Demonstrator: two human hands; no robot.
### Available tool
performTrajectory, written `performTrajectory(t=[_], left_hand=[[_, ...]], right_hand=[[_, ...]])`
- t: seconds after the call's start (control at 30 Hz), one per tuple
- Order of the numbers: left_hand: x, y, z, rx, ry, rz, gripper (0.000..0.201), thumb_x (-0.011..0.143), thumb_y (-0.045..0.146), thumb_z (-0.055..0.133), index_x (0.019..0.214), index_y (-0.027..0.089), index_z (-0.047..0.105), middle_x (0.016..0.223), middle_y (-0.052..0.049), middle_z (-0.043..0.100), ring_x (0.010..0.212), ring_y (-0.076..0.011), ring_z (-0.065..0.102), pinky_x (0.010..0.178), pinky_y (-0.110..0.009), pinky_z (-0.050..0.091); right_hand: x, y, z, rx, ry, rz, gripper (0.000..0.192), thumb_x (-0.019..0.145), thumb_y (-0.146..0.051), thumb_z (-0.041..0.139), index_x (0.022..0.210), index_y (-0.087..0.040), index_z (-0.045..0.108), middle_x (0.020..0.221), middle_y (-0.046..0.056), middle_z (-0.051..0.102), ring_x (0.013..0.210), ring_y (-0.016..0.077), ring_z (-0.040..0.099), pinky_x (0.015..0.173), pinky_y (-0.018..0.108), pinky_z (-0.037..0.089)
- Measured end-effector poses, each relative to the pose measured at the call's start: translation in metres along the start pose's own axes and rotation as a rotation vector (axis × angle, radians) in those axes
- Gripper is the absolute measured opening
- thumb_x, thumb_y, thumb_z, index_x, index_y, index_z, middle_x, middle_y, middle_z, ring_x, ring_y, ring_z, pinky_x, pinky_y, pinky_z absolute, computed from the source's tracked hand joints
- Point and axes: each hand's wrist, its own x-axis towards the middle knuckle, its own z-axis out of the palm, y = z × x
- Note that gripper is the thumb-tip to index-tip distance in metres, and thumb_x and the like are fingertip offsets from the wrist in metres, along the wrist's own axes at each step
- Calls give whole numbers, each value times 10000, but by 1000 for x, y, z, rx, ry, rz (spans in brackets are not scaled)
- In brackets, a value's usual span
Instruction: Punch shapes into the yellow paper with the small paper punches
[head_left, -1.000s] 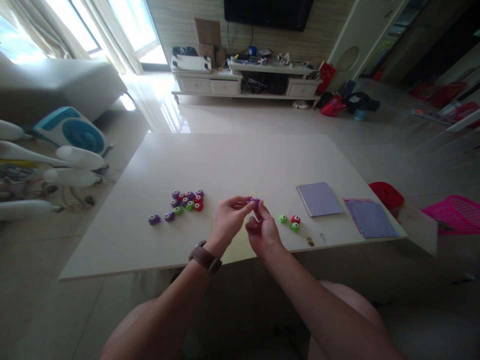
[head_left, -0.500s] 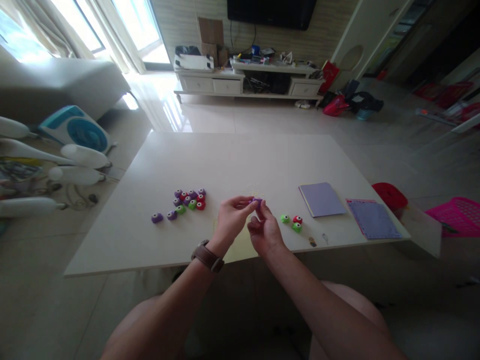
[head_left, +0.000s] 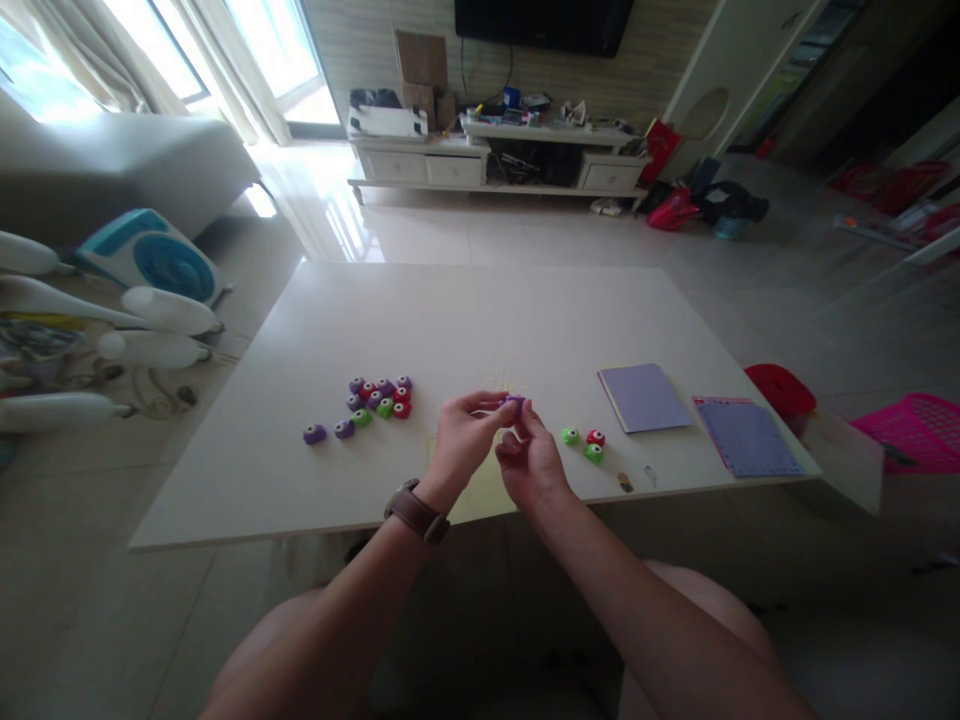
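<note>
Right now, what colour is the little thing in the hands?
The little thing is purple, showing best in the head view.

– How is the left hand (head_left: 466,437) posed?
– Over the tabletop (head_left: 480,315), near its front edge, with thumb and fingers pinched.
– And the right hand (head_left: 538,468)?
– It is held close beside, thumb and forefinger pinched, other fingers curled. Both forearms (head_left: 637,595) are angled inward across that edge.
</note>
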Motion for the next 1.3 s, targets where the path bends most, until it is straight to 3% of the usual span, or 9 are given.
performTrajectory(t=[0.3,1.3], left_hand=[[-2,2,0,14,5,-13,355,661,383,872,904,135,795,868,-126,780,649,-183,697,578,-270,521],[-1,-4,0,53,4,14,342,715,370,826,947,122,781,927,-133,778,663,-174,713,587,-263,561]], right_hand=[[0,-1,0,-28,15,-11,195,763,-294,843,833,-192,693,757,-47,692,415,10,320,349,150,288],[-1,-1,2,15,35,4,148,775,-260,837,809,-185,714,752,-52,702,412,1,328,341,116,306]])
